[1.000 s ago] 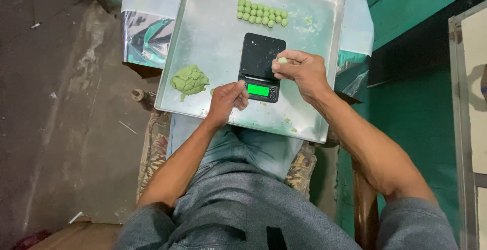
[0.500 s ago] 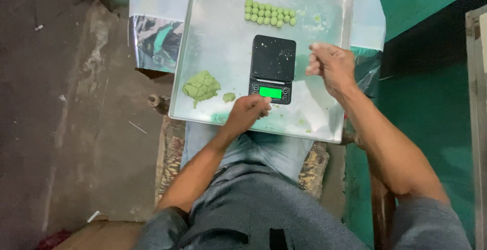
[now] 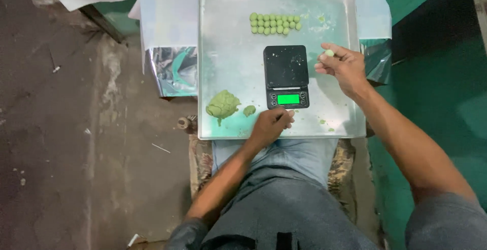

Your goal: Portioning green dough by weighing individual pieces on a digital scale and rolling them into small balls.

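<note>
A metal tray (image 3: 231,52) lies across my lap. On it stands a small black scale (image 3: 286,76) with a lit green display. My right hand (image 3: 341,68) is to the right of the scale and pinches a small green dough ball (image 3: 329,53) in its fingertips. My left hand (image 3: 271,124) rests at the tray's near edge, just below the scale, fingers curled. A lump of green dough (image 3: 222,105) and a smaller torn piece (image 3: 249,110) lie left of that hand. Several finished green balls (image 3: 274,23) sit in rows at the tray's far side.
Green crumbs dot the tray near its right side. A shiny foil sheet (image 3: 172,72) and white paper lie under the tray on the left. Bare concrete floor stretches to the left; a green surface (image 3: 436,77) is on the right.
My right hand has lifted off the scale and moved right with a small ball. My left hand has slid down toward the tray's near edge, leaving a small dough piece beside the lump.
</note>
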